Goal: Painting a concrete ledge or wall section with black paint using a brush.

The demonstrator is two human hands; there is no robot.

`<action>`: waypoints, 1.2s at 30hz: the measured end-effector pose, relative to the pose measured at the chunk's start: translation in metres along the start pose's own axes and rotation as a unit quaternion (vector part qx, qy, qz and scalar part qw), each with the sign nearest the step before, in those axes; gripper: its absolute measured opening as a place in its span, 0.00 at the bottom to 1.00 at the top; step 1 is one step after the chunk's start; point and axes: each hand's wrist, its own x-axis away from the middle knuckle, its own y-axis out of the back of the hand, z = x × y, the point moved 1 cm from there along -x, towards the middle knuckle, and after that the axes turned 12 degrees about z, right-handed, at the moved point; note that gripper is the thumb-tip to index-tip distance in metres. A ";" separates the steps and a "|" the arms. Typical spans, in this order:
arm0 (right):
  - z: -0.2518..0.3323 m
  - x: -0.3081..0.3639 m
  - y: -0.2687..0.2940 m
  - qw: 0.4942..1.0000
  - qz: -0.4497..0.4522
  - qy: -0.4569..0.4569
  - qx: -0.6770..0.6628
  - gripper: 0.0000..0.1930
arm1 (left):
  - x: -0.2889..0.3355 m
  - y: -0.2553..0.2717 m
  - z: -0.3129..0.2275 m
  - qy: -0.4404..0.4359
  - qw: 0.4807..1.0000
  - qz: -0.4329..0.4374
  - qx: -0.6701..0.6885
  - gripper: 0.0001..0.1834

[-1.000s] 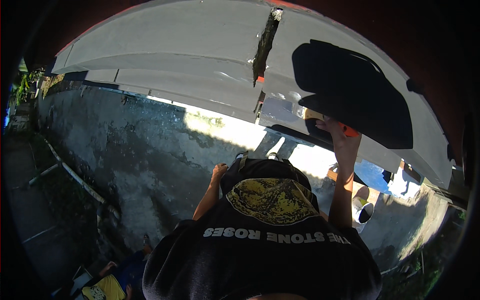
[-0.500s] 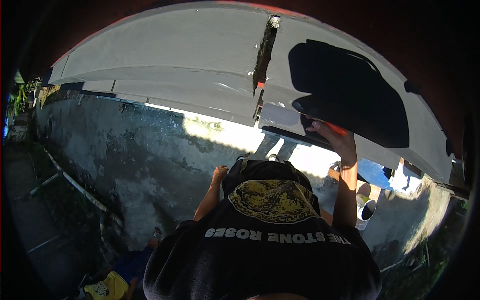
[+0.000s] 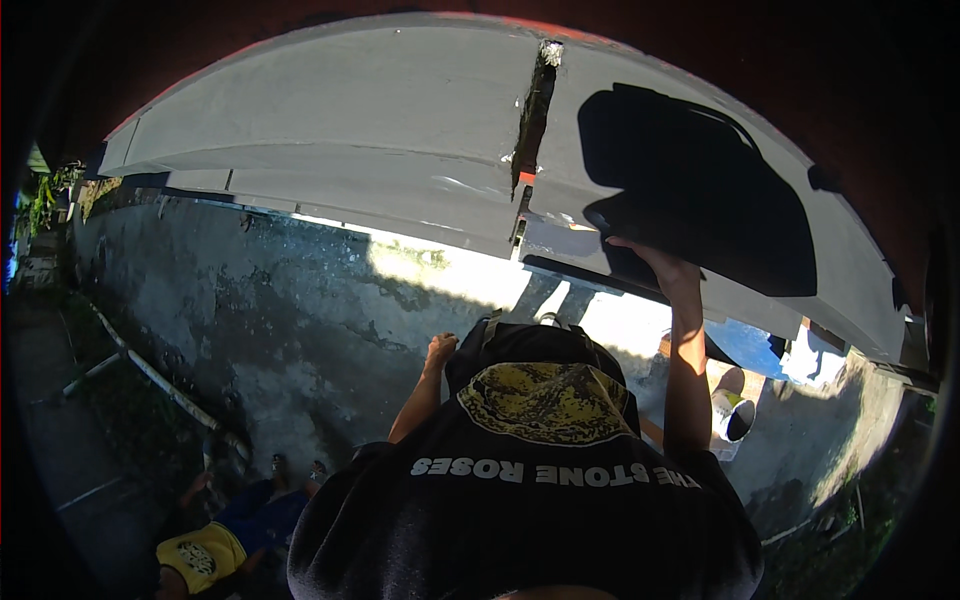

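Note:
My right hand (image 3: 668,270) is up at the lower edge of a grey-painted surface (image 3: 300,95), its fingers closed and pointing left. The orange handle of a hand tool showed in it a moment ago; now the handle is hidden and I cannot make out the tool's kind. To the left of my fingers lies a smoother bluish-grey patch (image 3: 560,240). A dark vertical gap (image 3: 530,125) splits the surface, with a bit of orange near its lower end. My left hand (image 3: 440,349) hangs low by my waist, fingers curled, their inside hidden.
A large black shadow (image 3: 700,190) covers the right part of the surface. Below stand a stained concrete floor (image 3: 290,310) and a bucket (image 3: 736,416). A pale pipe (image 3: 160,370) lies at left. Another person in a yellow top (image 3: 200,558) is at lower left.
My right hand has turned and shifted slightly, so the orange handle no longer shows. The person at lower left shows more of the body. My left hand stays put.

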 end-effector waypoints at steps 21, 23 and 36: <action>0.036 0.022 0.012 0.988 0.009 -0.137 -0.074 0.13 | -0.014 0.026 -0.031 -0.059 0.988 0.045 -0.136 0.27; 0.015 0.021 0.004 0.991 0.022 -0.104 -0.086 0.12 | 0.003 0.039 -0.091 0.023 0.999 0.027 -0.012 0.27; 0.017 0.015 0.015 1.000 0.018 -0.018 -0.014 0.11 | 0.015 0.027 -0.055 0.065 0.997 0.028 -0.002 0.25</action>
